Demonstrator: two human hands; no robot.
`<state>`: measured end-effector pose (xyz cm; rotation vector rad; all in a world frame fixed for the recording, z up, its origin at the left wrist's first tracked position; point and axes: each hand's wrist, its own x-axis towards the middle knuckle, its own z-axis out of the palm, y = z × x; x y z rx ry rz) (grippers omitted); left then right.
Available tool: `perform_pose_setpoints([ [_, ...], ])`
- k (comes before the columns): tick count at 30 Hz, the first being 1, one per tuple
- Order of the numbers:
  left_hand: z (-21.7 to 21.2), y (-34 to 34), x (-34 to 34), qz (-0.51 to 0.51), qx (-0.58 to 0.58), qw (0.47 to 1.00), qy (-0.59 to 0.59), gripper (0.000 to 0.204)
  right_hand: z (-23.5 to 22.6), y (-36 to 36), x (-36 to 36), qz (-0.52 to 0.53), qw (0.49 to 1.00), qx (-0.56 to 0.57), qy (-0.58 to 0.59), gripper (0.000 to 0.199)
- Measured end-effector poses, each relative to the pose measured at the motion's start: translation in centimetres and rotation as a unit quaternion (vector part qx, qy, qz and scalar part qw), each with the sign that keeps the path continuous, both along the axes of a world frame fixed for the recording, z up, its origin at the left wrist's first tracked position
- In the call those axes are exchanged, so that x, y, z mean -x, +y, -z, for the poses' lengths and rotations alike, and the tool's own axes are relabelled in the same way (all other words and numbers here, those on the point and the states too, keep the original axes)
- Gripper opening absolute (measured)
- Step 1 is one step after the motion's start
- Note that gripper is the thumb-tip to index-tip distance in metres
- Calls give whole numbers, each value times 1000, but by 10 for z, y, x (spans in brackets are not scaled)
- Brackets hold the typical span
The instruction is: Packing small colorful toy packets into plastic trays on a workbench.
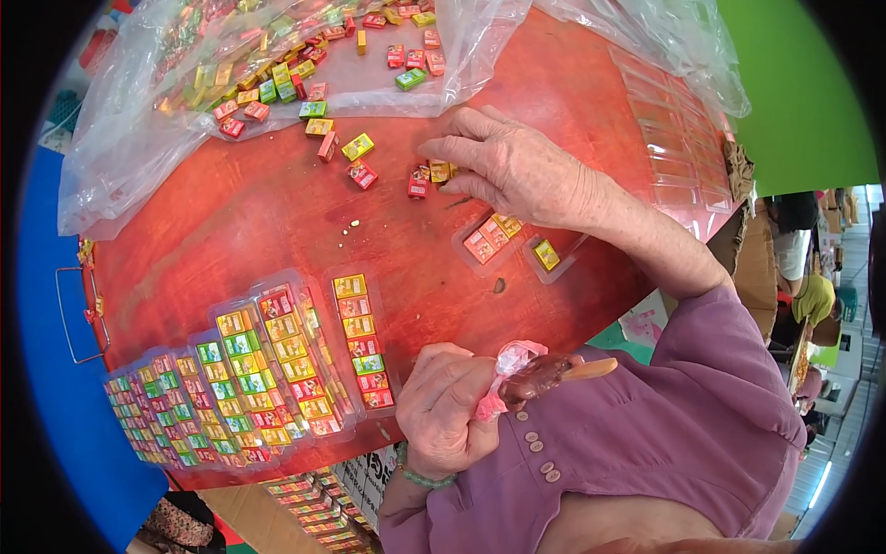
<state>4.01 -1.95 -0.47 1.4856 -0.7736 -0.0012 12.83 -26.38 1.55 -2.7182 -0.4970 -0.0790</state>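
Note:
My left hand point(446, 406), a green bead bracelet at its wrist, is closed round the pink wrapper point(519, 351) of a brown ice-cream bar point(535, 380). The bar's pale wooden stick point(591, 369) points right. Over the red table, my right hand point(517, 166) has its fingers apart, thumb and forefinger on either side of a small yellow box point(439, 172). Whether they touch it I cannot tell. A red box point(418, 182) lies beside it. Below this hand are a clear plastic tray point(472, 263) partly holding boxes and a yellow box point(546, 254) in clear plastic.
Filled clear trays point(263, 369) of coloured boxes stand in rows at the lower left. A clear plastic bag point(111, 175) spills loose boxes at the far side. Empty clear trays point(678, 138) lie at the far right, near a cardboard box point(755, 268). Other people are in the right background.

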Motion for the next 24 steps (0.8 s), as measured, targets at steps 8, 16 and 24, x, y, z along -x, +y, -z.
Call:
perform_pose_setpoints([
  [8,2,0,1,-5,4,1000,-4,21,-5,-11,2,5,998,-41,41,44],
  [16,2,0,1,-4,2,1000,-5,21,-13,-20,1,59,991,-90,74,49],
  [24,1,0,1,-7,5,1000,1,21,-23,-34,8,114,980,-119,109,28],
])
